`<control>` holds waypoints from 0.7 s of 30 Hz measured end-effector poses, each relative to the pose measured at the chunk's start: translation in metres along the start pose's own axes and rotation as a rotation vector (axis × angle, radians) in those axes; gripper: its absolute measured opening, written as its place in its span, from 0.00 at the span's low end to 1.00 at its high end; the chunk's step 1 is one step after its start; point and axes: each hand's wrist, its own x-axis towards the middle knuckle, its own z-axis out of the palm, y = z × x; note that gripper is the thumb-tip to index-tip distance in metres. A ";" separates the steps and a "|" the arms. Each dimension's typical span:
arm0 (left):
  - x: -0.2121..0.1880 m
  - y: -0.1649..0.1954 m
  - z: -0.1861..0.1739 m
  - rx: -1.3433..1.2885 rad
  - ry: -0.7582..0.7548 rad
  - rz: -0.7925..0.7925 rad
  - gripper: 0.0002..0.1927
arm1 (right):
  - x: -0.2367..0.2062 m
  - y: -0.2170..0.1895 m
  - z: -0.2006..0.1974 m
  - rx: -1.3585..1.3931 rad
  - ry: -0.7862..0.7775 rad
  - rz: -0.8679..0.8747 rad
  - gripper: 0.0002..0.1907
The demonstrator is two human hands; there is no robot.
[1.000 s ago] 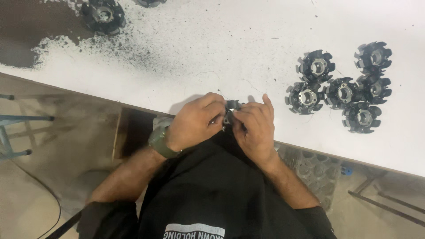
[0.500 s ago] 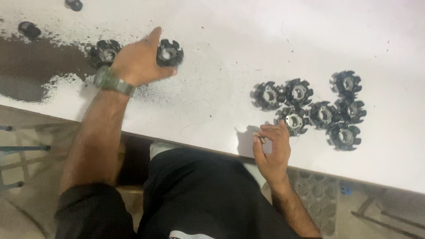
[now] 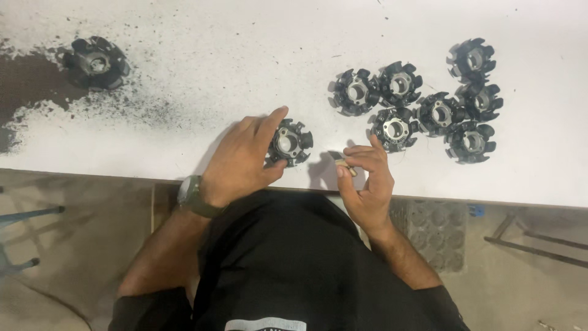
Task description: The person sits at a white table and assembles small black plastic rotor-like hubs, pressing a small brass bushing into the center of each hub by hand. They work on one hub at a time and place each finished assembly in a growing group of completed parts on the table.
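Near the desk (image 3: 184,147) edge, the left hand (image 3: 242,162) grasps a rotor (image 3: 290,142); right hand (image 3: 366,178) fingers pinch a small pin (image 3: 345,167).

black toothed stator core (image 3: 290,143) lies flat near the white table's front edge, shiny bore upward

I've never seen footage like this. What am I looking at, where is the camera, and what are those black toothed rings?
No machine here: a person works with bare hands, filmed by a camera on their head looking down. The left hand holds one black slotted metal ring on the white table. The right hand pinches a small pale piece, too small to identify. A cluster of seven similar rings lies to the right, another ring sits far left amid dark dust.
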 end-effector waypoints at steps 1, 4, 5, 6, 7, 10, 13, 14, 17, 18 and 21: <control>-0.004 0.005 0.000 0.005 0.025 0.018 0.48 | 0.000 -0.001 0.000 -0.007 -0.007 -0.002 0.13; -0.009 0.020 -0.002 0.105 0.137 0.165 0.40 | 0.002 -0.005 0.005 -0.041 -0.008 -0.007 0.12; -0.009 0.025 -0.001 0.151 0.179 0.230 0.37 | 0.003 -0.007 0.008 -0.055 -0.005 -0.007 0.12; -0.006 0.026 -0.001 0.145 0.167 0.237 0.32 | 0.003 -0.008 0.011 -0.068 -0.013 -0.002 0.12; -0.002 0.027 0.001 0.139 0.158 0.243 0.27 | 0.004 -0.010 0.013 -0.082 -0.023 -0.001 0.12; 0.007 0.024 0.010 0.092 0.110 0.178 0.19 | 0.008 -0.011 0.019 -0.126 -0.074 -0.022 0.12; 0.008 0.019 0.021 -0.001 0.112 0.076 0.15 | 0.011 -0.010 0.022 -0.168 -0.119 -0.033 0.12; 0.007 0.018 0.024 -0.038 0.121 0.036 0.13 | 0.011 -0.010 0.023 -0.179 -0.137 -0.031 0.12; 0.001 0.017 0.031 -0.053 0.201 0.019 0.10 | 0.011 -0.009 0.027 -0.243 -0.180 -0.063 0.14; 0.000 0.016 0.032 -0.045 0.223 0.029 0.09 | 0.012 -0.008 0.029 -0.271 -0.165 -0.083 0.14; -0.002 0.014 0.034 -0.031 0.267 0.045 0.08 | 0.011 -0.009 0.033 -0.327 -0.139 -0.122 0.15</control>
